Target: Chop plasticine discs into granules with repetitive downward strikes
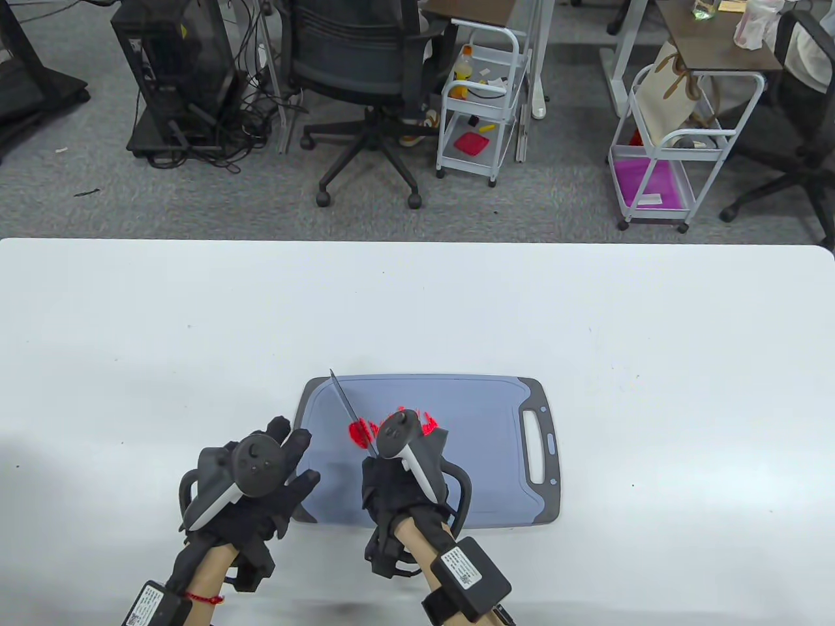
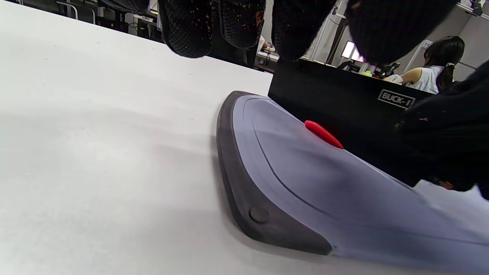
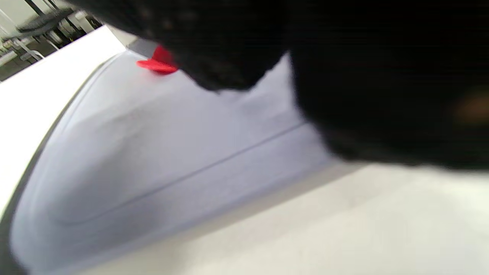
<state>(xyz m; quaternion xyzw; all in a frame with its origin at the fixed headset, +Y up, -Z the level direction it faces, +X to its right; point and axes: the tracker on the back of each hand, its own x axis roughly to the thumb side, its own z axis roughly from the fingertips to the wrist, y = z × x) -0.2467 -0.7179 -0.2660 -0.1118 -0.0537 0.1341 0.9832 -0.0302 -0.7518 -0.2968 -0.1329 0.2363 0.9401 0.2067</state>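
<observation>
Right hand (image 1: 401,482) grips the knife (image 1: 352,414) over the red plasticine (image 1: 362,432), blade toward eleven o'clock for chopping, while the left hand (image 1: 251,479), fingers spread flat, steadies the cutting board (image 1: 483,456) at its nine o'clock edge

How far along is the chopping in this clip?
Done: some red plasticine on the cutting board already looks broken into ragged bits. In hand: the right hand grips the knife, whose blade slants over the pile; the left hand rests at the board's left edge. Left: a smooth, uncut red piece shows in the left wrist view, so plenty remains.
</observation>
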